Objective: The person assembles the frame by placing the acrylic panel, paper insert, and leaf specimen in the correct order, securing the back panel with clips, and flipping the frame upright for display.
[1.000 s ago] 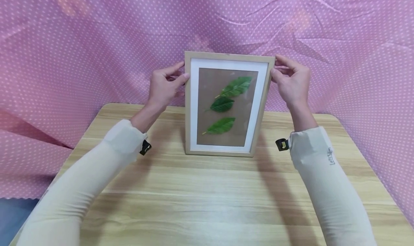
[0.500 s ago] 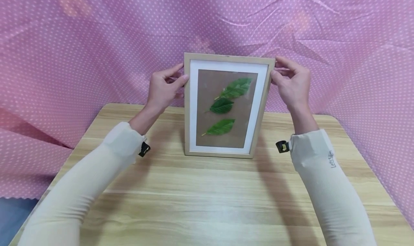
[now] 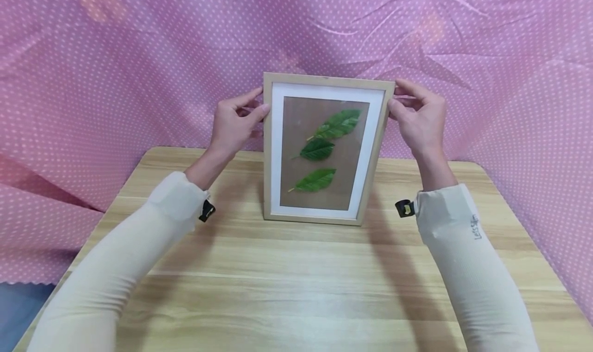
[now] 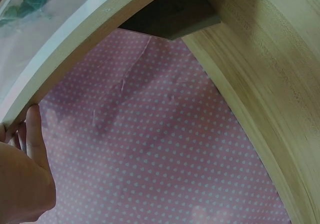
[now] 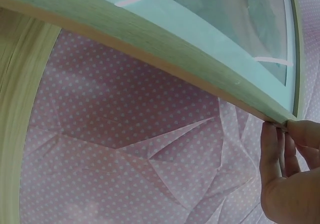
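Note:
A picture frame (image 3: pixel 267 161) with a light wood border stands upright on the table, leaning slightly back. Inside its white mat, three green leaves (image 3: pixel 316 180) lie on a brown backing behind glass. My left hand (image 3: pixel 233 123) pinches the upper left edge, thumb at the front and fingers along the side. At the upper right corner, my right hand (image 3: pixel 422 120) pinches the opposite edge the same way. The left wrist view shows a dark support flap (image 4: pixel 172 13) behind the frame. In the right wrist view, thumb and fingertips meet at the frame's corner.
The wood-grain table (image 3: pixel 278 290) extends in front of the frame and to both sides. A pink polka-dot cloth (image 3: pixel 139 58) hangs behind and around the table. Black wrist straps show at both cream sleeves (image 3: pixel 463 269).
Almost nothing differs. The whole view shifts a few pixels down and back up; both hands keep their hold on the picture frame, which stays in place.

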Available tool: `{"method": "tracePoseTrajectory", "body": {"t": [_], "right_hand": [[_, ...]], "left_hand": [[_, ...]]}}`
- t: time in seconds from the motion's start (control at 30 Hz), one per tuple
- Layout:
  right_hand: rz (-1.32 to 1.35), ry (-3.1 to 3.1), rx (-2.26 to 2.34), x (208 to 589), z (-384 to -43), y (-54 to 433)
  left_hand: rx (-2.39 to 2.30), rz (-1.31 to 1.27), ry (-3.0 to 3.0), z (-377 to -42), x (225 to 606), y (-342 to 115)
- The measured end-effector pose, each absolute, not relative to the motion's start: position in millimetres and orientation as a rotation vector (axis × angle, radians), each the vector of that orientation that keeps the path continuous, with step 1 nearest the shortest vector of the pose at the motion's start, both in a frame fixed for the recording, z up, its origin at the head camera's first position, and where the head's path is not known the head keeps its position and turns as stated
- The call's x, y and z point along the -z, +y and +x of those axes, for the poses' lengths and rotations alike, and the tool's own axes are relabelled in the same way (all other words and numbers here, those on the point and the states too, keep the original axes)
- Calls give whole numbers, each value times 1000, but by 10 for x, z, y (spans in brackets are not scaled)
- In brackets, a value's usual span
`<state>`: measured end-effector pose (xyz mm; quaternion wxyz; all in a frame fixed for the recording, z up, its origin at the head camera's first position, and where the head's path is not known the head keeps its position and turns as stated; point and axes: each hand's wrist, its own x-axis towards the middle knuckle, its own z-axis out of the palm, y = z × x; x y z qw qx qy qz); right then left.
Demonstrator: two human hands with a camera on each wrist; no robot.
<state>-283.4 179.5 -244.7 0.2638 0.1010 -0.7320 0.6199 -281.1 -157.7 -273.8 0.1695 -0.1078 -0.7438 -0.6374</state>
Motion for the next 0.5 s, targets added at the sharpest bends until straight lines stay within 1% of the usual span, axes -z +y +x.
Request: {"method": "tracePoseTrajectory", "body": {"t": [0.5], "right_hand": [[286, -1957, -1777, 2501, -2781, 1856]], "left_hand": [[1828, -306, -2075, -2798, 2691, -1634]]}}
